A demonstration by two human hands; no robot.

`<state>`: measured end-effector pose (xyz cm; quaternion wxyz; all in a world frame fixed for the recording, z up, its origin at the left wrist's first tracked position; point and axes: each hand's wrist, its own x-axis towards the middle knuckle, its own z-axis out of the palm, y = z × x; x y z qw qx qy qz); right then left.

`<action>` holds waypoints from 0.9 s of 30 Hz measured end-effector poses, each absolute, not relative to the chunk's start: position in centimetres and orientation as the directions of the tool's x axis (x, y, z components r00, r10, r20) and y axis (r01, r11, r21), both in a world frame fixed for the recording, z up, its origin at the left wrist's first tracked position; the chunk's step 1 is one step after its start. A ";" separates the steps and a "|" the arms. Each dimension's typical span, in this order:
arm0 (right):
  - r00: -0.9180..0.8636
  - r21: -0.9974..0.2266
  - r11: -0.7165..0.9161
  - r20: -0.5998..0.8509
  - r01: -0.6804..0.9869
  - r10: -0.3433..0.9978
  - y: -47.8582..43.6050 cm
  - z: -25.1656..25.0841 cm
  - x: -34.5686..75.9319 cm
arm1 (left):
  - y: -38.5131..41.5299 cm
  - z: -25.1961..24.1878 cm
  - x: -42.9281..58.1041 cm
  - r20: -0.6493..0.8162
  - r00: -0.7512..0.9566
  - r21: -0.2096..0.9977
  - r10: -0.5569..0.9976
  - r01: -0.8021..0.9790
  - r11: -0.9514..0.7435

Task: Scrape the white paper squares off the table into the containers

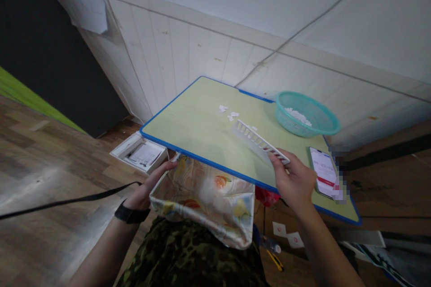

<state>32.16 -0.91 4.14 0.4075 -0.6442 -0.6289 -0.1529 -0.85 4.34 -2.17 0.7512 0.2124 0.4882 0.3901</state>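
Note:
My right hand [296,181] is closed round one end of a long white plastic strip with a row of slots [256,140], held tilted over the pale yellow tabletop [188,116]. Small white pieces [232,115] lie on the table beyond the strip's far end. Below the table's near edge, my left hand [155,183] grips the left rim of a shallow box lined with fruit-patterned sheeting [193,195], which rests at my lap. The thumb lies along the rim, and the other fingers are hidden. Something whitish inside the box is too blurred to make out.
A turquoise basket [323,116] with white pieces [299,116] stands at the table's back right. Nearer lies a phone [322,172]. On the floor are an opened white box [139,151], a plastic bottle [270,245] and a yellow cutter [276,261]. A wall rises behind the table.

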 end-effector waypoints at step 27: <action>0.014 -0.145 0.165 0.790 0.976 0.613 -1.7 4.7 30.2 | 4.2 -1.0 -0.7 -0.549 0.190 0.730 0.814 -0.365 0.578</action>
